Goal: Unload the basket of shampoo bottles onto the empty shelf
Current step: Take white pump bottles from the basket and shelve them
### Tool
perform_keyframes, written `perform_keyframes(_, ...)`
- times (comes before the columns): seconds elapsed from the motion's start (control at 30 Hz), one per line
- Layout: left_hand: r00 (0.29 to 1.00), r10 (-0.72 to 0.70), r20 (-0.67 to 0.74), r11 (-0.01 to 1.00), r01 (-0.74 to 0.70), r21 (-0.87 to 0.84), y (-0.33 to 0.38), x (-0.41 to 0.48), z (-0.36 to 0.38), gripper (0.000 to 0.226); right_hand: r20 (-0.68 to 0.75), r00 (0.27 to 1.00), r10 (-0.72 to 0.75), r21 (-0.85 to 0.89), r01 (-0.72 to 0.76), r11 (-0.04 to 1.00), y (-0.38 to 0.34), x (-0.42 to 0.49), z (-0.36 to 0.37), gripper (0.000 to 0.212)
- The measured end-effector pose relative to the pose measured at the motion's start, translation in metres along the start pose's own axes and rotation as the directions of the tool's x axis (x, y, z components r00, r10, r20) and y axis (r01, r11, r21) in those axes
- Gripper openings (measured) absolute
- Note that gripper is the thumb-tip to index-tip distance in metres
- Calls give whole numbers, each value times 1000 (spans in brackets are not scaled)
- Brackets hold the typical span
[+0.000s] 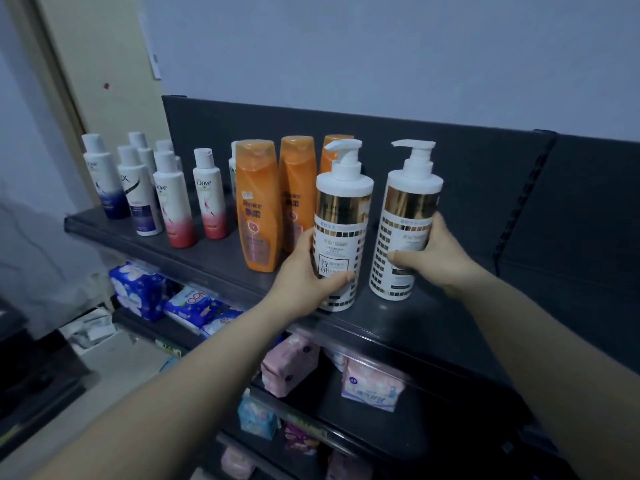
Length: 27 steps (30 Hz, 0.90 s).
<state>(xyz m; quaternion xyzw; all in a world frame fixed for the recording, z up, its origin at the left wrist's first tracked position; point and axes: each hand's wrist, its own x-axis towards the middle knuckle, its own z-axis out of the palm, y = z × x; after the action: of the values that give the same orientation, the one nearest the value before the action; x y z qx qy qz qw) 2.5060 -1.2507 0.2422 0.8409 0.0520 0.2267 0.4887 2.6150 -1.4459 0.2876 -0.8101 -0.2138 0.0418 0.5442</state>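
Where both hands reach, shelf (433, 327): dark, top tier.
Left pump bottle (341, 216): white and gold, upright near the front edge, just right of the orange bottles (258, 202).
Left hand (304, 271): fingers and thumb wrapped round its lower body.
Right pump bottle (408, 202): same kind, upright, just beside the first.
Right hand (436, 254): curled round its middle.
Small white bottles (207, 195): upright, far left.
Lower shelves: soft packets (145, 292).

Shelf (450, 323): left pump bottle (341, 237) and right pump bottle (405, 237) upright, side by side at shelf front. Flip-cap bottles (258, 202) (three, in row running back) near shelf middle. Small bottles (173, 199) clustered at shelf's left end. Packets (291, 365) under shelf.
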Motion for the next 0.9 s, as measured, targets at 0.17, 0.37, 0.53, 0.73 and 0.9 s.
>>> perform_keyframes(0.17, 1000, -6, 29, 1000, 6, 1, 2, 2, 2, 83, -39, 998, -43, 4, 44, 999, 5, 19, 15, 67)
perform_keyframes(0.37, 1000, -10, 22, 1000, 10, -9, 3, -1, 3, 84, -69, 995, -75, -80, 69, 994, 3, 39, 33, 79)
perform_keyframes(0.53, 1000, -7, 26, 1000, 8, -9, 3, -3, 4, 83, -53, 997, -55, -107, 49, 993, 5, 44, 40, 81)
perform_keyframes(0.73, 999, 29, 14, 998, -28, -53, 3, -14, 8, 89, -51, 994, -96, -301, 77, 951, 15, 8, 24, 88)
perform_keyframes(0.9, 973, 212, -92, 977, -210, 33, 14, -36, 7, 91, -49, 970, -237, -565, 168, 808, 13, -45, 13, 72)
